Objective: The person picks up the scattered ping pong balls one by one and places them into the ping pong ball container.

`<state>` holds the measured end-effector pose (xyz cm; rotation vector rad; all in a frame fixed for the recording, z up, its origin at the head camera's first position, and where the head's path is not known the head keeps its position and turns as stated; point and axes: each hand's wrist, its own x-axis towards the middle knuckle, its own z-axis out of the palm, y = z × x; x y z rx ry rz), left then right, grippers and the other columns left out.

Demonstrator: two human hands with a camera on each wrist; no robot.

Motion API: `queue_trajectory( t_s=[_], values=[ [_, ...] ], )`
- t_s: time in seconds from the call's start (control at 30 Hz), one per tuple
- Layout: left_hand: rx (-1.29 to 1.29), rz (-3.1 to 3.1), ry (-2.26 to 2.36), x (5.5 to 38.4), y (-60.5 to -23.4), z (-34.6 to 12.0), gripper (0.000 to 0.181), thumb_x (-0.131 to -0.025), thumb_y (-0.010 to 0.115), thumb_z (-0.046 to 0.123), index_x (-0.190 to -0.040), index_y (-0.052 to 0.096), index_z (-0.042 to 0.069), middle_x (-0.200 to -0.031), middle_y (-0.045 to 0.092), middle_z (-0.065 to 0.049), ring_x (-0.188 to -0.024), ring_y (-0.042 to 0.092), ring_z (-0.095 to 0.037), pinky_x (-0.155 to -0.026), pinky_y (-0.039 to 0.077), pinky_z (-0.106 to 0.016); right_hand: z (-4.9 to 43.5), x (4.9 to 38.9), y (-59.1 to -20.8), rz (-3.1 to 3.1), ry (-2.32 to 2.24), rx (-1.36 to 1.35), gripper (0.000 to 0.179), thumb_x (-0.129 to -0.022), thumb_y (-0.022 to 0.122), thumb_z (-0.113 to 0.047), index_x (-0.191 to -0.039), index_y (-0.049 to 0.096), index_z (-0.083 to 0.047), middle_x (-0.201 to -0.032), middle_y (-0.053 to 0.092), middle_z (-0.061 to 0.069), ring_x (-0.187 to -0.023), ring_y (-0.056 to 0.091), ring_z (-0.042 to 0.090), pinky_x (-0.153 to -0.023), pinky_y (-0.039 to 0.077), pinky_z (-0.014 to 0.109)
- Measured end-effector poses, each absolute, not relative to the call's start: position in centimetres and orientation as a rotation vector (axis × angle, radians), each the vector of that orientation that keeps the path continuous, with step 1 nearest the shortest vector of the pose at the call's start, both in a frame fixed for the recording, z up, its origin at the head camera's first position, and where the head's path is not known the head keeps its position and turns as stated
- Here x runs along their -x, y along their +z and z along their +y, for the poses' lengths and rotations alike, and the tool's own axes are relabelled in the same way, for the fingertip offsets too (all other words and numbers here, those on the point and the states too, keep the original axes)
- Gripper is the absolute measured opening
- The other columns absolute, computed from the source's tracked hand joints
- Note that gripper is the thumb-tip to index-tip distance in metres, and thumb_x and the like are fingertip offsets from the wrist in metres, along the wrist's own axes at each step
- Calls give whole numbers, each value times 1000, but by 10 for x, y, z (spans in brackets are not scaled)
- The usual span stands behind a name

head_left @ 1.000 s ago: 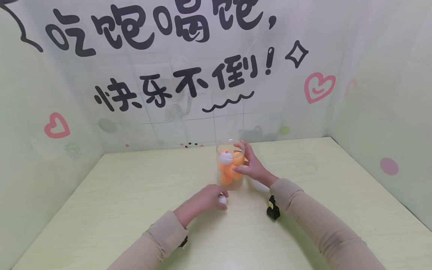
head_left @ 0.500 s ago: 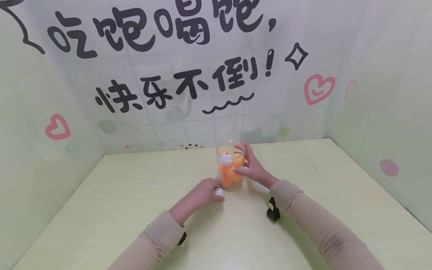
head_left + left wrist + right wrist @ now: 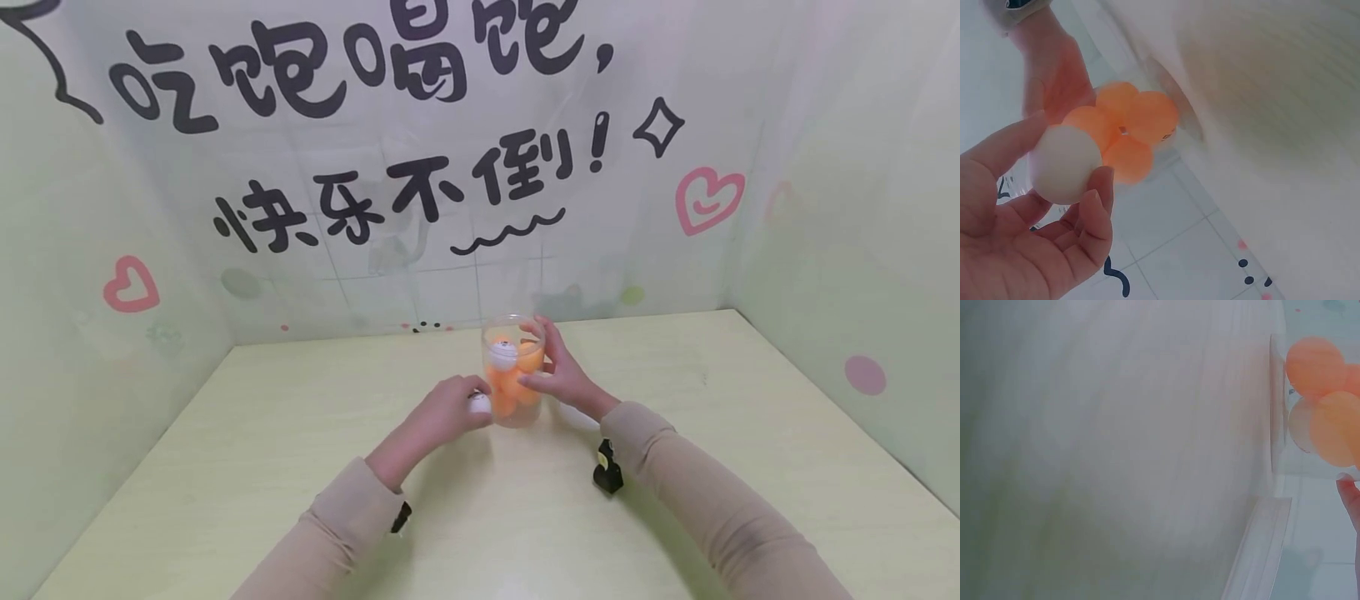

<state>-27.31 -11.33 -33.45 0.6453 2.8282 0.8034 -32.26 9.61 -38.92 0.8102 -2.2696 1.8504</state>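
Observation:
A clear plastic jar (image 3: 516, 422) stands upright on the table, holding several orange ping-pong balls (image 3: 504, 403) and a white one (image 3: 502, 356) near the top. My right hand (image 3: 564, 375) grips the jar from its right side, thumb in front and fingers round the back. With fingertips and thumb my left hand (image 3: 438, 414) pinches another white ping-pong ball (image 3: 1066, 165), just left of the jar wall. The left wrist view shows this ball in front of the jar's orange balls (image 3: 1129, 161). In the right wrist view only a fingertip (image 3: 1347, 490) shows beside the jar.
A flat white object (image 3: 579, 417) lies on the table under my right wrist, its edge (image 3: 1260, 550) showing in the right wrist view. The pale wooden table (image 3: 300, 467) is bounded by white printed sheets (image 3: 300, 158) at the back and sides.
My left hand has lifted with the white ping-pong ball, moving from in front of the jar to its left side. My right hand has kept its grip on the jar.

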Motion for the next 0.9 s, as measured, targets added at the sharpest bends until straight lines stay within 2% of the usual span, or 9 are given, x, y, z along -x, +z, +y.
queue_trajectory(
  t_s=[0.4, 0.7, 0.73, 0.9],
  values=[
    [-640, 2907, 853, 276, -311, -112, 34, -80, 69, 16, -111, 60, 3, -101, 61, -11, -84, 55, -21, -74, 50, -33, 89, 302, -367, -2315, 1845, -766, 82, -79, 60, 5, -141, 7, -3, -147, 20, 20, -132, 26, 40, -101, 30, 56],
    [-644, 2941, 908, 278, -292, -111, 35, -80, 68, 15, -111, 60, 2, -101, 63, -11, -82, 56, -22, -72, 50, -33, 89, 301, -366, -2321, 1856, -755, 81, -80, 60, 5, -141, 7, -4, -148, 20, 18, -132, 25, 39, -102, 28, 57],
    [-647, 2950, 915, 278, -290, -111, 35, -79, 68, 15, -111, 60, 2, -102, 63, -11, -89, 57, -24, -74, 50, -34, 89, 301, -366, -2324, 1856, -753, 81, -80, 60, 5, -141, 7, -4, -148, 20, 18, -132, 26, 39, -102, 28, 57],
    [-645, 2975, 945, 280, -284, -110, 37, -79, 68, 16, -112, 60, 3, -103, 60, -12, -92, 55, -27, -74, 49, -35, 89, 300, -366, -2327, 1851, -749, 79, -80, 60, 4, -141, 9, -6, -148, 20, 17, -132, 26, 38, -102, 29, 57]
  ],
)
